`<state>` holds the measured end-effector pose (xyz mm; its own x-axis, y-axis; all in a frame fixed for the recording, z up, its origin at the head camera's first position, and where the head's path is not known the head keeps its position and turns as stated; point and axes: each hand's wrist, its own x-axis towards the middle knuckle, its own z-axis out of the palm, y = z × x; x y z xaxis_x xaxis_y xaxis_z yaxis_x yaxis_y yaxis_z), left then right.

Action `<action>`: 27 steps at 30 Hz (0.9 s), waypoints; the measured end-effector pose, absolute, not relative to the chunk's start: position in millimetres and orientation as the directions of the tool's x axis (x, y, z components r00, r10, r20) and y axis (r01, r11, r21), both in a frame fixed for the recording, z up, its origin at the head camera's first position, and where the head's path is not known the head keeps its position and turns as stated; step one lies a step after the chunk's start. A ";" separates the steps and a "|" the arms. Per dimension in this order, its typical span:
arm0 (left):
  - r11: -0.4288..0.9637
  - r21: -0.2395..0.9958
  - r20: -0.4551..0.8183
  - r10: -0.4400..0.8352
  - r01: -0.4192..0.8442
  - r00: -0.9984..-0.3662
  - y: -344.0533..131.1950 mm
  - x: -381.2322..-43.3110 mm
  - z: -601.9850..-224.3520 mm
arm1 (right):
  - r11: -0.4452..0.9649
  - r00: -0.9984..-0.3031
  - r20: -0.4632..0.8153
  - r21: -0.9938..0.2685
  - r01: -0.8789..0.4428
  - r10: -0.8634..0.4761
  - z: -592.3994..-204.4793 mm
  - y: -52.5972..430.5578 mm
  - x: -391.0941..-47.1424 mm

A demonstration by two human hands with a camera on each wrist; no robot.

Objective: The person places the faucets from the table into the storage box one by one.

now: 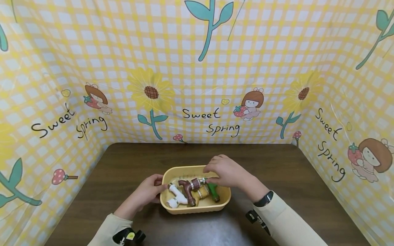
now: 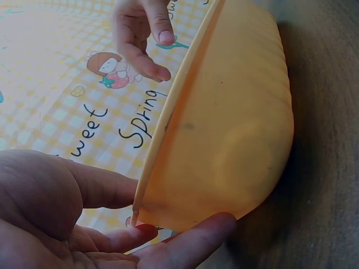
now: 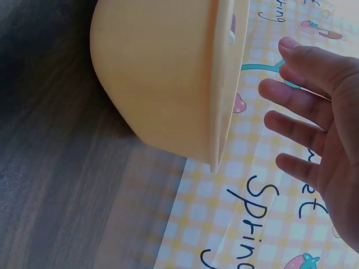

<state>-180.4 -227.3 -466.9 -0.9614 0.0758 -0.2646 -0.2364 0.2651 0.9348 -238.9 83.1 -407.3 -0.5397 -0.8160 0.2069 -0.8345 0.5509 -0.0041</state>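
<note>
A yellow plastic basin [image 1: 197, 210] stands on the dark table, holding several colored plastic taps. My left hand [image 1: 149, 191] grips its left end, thumb at the rim and fingers along the outer wall, as the left wrist view shows up close. Over the basin's right half hovers my right hand [image 1: 229, 172], its fingers loosely spread with nothing between them. Below its thumb lie a maroon tap [image 1: 186, 188] and a green tap [image 1: 213, 191]. A white Y-shaped tap [image 1: 178, 196] is at the left, and a yellow tap [image 1: 201, 193] lies partly behind the maroon one.
The brown wooden table [image 1: 123, 164] runs back to a yellow-checked cloth [image 1: 203, 85], which also hangs along both sides. Wrist cameras are strapped to both forearms, such as the black camera [image 1: 258, 218] on the right sleeve.
</note>
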 end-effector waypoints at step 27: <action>0.290 0.930 -0.252 0.059 -0.225 -0.966 -229.5 -181.4 -465.2 | 0.596 -0.567 0.312 -0.004 -0.803 -0.762 -407.5 114.6 -229.8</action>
